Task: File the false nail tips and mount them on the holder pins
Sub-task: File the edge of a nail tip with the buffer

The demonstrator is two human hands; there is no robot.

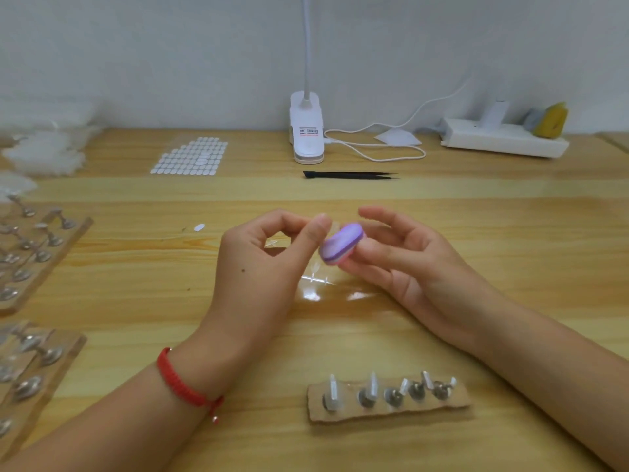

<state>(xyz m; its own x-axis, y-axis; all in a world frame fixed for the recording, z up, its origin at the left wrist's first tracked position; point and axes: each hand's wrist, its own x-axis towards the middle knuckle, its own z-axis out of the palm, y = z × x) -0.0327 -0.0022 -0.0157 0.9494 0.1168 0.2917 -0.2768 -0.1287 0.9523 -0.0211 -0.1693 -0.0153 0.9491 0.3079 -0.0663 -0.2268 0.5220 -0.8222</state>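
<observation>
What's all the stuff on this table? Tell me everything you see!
file block: one, purple, held in right hand
nail tip: one, clear, pinched in left hand
pin holder: one, brown cardboard, five pins, near edge
holder boards: at least two, brown, left side
sticker sheet: one, white ovals, far left
tweezers: one, black, before lamp
lamp: one, white, by wall
power strip: one, white, far right
table: one, wooden, underneath
bracelet: one, red, left wrist
left hand: one, centre
right hand: one, centre
</observation>
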